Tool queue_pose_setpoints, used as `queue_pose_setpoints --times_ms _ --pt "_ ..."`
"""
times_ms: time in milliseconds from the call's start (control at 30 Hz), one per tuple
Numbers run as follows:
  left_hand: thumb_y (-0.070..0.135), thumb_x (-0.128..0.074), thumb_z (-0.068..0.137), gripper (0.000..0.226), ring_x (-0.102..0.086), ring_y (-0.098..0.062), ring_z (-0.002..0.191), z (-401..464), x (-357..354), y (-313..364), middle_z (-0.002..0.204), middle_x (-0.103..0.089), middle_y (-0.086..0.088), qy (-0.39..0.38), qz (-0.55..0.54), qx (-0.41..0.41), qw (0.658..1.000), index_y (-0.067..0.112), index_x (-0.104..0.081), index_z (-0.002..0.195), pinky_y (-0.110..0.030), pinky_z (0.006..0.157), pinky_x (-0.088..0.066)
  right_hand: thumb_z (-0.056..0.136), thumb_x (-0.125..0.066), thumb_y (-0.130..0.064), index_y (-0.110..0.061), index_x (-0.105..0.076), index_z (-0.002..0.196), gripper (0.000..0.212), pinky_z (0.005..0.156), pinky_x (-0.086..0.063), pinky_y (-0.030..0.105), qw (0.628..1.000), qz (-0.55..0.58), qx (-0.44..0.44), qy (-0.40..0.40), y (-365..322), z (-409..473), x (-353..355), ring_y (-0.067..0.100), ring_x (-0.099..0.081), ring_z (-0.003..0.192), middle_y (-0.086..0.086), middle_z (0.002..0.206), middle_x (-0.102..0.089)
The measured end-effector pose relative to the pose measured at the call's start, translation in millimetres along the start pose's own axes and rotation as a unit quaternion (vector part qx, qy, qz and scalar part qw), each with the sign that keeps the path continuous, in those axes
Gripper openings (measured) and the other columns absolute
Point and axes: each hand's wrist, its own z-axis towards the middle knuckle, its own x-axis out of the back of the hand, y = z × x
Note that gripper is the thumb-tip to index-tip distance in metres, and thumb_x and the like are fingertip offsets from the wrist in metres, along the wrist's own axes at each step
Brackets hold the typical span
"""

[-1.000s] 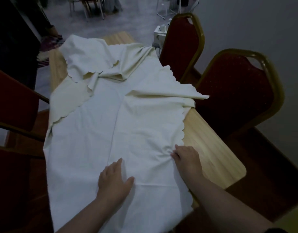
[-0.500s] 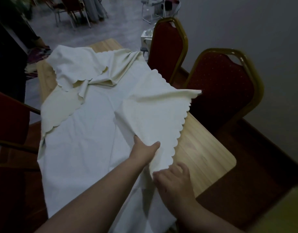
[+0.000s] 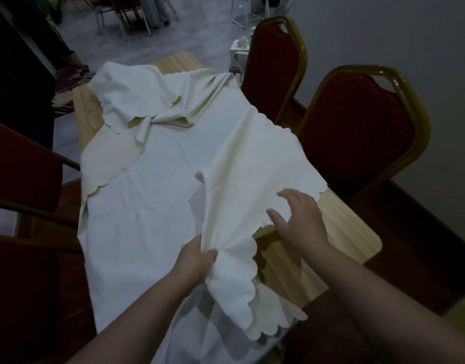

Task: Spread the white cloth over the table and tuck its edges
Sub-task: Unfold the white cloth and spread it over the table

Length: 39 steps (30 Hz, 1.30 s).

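Observation:
A white cloth (image 3: 152, 195) with scalloped edges lies rumpled along the light wooden table (image 3: 349, 232). Its far end is folded back on itself in layers. My left hand (image 3: 194, 261) grips a bunched fold of the cloth's right edge and holds it lifted off the table. My right hand (image 3: 299, 219) is just right of that, fingers spread and lightly curved, touching the raised flap near its scalloped border. The near right part of the tabletop is bare wood. The cloth hangs over the table's left and near sides.
Two red chairs with gold frames (image 3: 357, 132) (image 3: 273, 64) stand along the table's right side. A red chair (image 3: 18, 169) is at the left. A person in dark clothing (image 3: 23, 61) stands at the far left. More chairs (image 3: 126, 14) stand in the background.
My left hand pulled the gripped fold nearer and lower. My right hand rose from the near cloth edge and moved forward to the lifted flap, fingers spreading.

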Motion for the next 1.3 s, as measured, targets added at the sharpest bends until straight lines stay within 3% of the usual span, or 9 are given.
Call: queue_pose_setpoints --times_ms 133,233,500,633,733,800,933,1100,1300 --pt "0.013 -0.053 0.085 0.043 -0.056 -0.022 0.098 -10.9 -2.0 -7.3 0.121 -0.062 -0.007 -0.015 0.018 -0.001 1.0 0.014 -0.052 0.129 -0.026 0.082 -0.043 0.084 -0.045 -0.064 -0.017 -0.014 0.149 0.085 0.119 -0.009 0.038 0.987 -0.052 -0.069 -0.133 4.1 26.3 -35.3 0.02 -0.005 0.147 0.002 0.159 -0.01" --pt "0.017 -0.052 0.087 0.044 -0.057 -0.025 0.109 -17.1 -7.3 -14.4 0.124 -0.06 -0.006 -0.042 0.065 0.0 0.997 0.016 -0.05 0.131 -0.03 0.091 -0.045 0.087 -0.034 -0.066 -0.017 0.0 0.15 0.087 0.12 0.0 0.041 0.973 -0.123 -0.069 -0.185 22.6 11.5 -65.9 0.02 0.006 0.147 0.004 0.16 0.006" --pt "0.018 -0.051 0.088 0.044 -0.057 -0.023 0.111 -19.3 -13.1 -17.6 0.126 -0.06 -0.004 -0.049 0.101 -0.022 0.993 0.018 -0.049 0.132 -0.028 0.09 -0.045 0.1 -0.032 -0.038 -0.015 -0.041 0.14 0.047 0.114 -0.019 0.031 0.994 -0.086 -0.031 -0.066 27.8 -5.8 -79.8 0.019 -0.032 0.14 0.006 0.151 -0.034" --pt "0.023 -0.049 0.091 0.036 -0.058 -0.018 0.102 -20.2 -17.8 -14.9 0.121 -0.063 -0.002 -0.046 0.106 -0.06 0.992 0.018 -0.054 0.127 -0.025 0.082 -0.045 0.098 -0.042 -0.032 -0.012 -0.064 0.117 0.035 0.09 -0.041 0.035 0.998 -0.038 -0.048 -0.014 34.8 -11.3 -63.2 0.027 -0.06 0.106 0.01 0.113 -0.068" --pt "0.031 -0.046 0.094 0.029 -0.056 -0.01 0.095 -19.6 -22.3 -10.5 0.115 -0.065 0.005 -0.031 0.086 -0.096 0.991 0.024 -0.059 0.119 -0.023 0.077 -0.042 0.098 -0.038 -0.038 -0.019 -0.061 0.083 0.033 0.061 -0.038 0.032 0.994 0.01 -0.103 0.025 47.6 -19.2 -35.7 0.025 -0.06 0.076 0.001 0.074 -0.063" --pt "0.033 -0.049 0.094 0.027 -0.056 -0.007 0.099 -19.6 -24.4 -7.0 0.114 -0.063 0.011 0.0 0.05 -0.12 0.991 0.03 -0.06 0.118 -0.022 0.082 -0.043 0.097 -0.037 -0.038 -0.02 -0.059 0.079 0.033 0.059 -0.035 0.031 0.987 0.004 -0.138 0.076 63.1 -28.1 -16.9 0.026 -0.059 0.073 -0.001 0.07 -0.058" --pt "0.026 -0.055 0.09 0.028 -0.055 -0.003 0.092 -17.5 -30.1 3.2 0.112 -0.056 0.01 0.068 0.017 -0.206 0.976 0.028 -0.058 0.117 -0.021 0.081 -0.042 0.098 -0.036 -0.038 -0.02 -0.066 0.102 0.035 0.079 -0.045 0.038 0.957 -0.059 -0.239 0.153 102.2 -61.5 21.1 0.028 -0.059 0.085 0.003 0.088 -0.067" --pt "0.02 -0.06 0.087 0.027 -0.055 0.002 0.081 -29.7 -48.0 9.1 0.111 -0.05 0.016 0.04 0.012 -0.3 0.953 0.032 -0.058 0.111 -0.012 0.069 -0.043 0.098 -0.031 -0.038 -0.015 -0.062 0.091 0.039 0.08 -0.045 0.041 0.905 -0.126 -0.368 0.171 143.7 -115.9 61.1 0.031 -0.054 0.074 0.007 0.073 -0.057" --pt "0.021 -0.057 0.087 0.028 -0.056 -0.012 0.102 -24.1 -62.0 -3.9 0.117 -0.053 0.01 -0.043 0.091 -0.317 0.943 0.027 -0.06 0.114 -0.028 0.089 -0.046 0.097 -0.038 -0.034 -0.022 -0.04 0.137 0.042 0.103 -0.034 0.057 0.865 -0.034 -0.478 0.145 155.8 -151.5 74.0 0.04 -0.041 0.127 0.013 0.142 -0.043"
